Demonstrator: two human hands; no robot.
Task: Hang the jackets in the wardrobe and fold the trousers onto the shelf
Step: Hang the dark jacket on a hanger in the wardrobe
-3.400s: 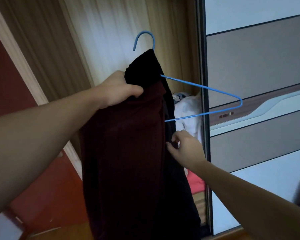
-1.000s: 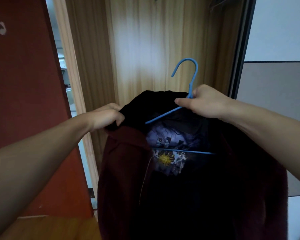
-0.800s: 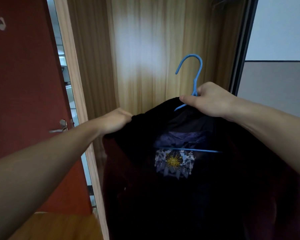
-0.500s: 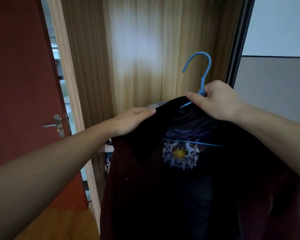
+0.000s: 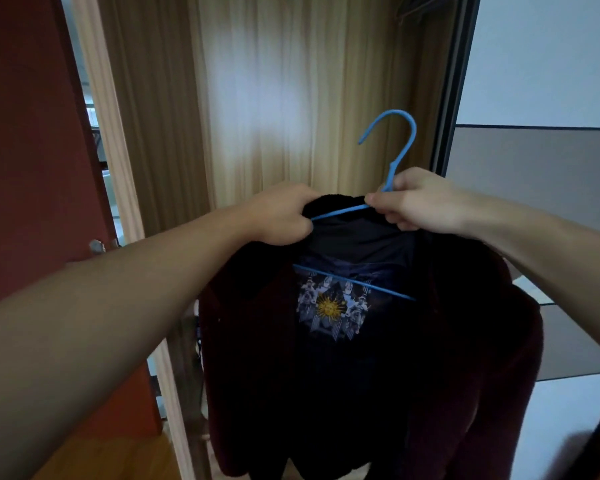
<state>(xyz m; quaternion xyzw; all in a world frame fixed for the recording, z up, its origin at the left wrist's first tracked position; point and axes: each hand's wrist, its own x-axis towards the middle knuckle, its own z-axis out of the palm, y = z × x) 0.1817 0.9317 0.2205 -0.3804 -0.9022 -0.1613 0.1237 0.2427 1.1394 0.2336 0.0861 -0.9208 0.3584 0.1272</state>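
Observation:
A dark maroon jacket (image 5: 257,358) with a black collar hangs open on a blue wire hanger (image 5: 400,143), held up in front of the open wardrobe. Its dark lining shows a printed sun emblem (image 5: 330,308). My left hand (image 5: 281,214) grips the collar at the left, next to the hanger's arm. My right hand (image 5: 420,204) pinches the hanger's neck just under the hook. The hook points up and left, free of any rail. No trousers are in view.
The wardrobe's wooden interior (image 5: 274,98) is straight ahead. Its sliding door (image 5: 541,168), white and grey panelled, stands at the right with a dark frame. A red room door (image 5: 25,150) with a metal handle (image 5: 97,245) is at the left. Wood floor lies below.
My left hand slid right along the collar and now grips it close to the hanger's neck. The jacket sits squarer on the hanger. Earlier, only one shoulder was on the hanger.

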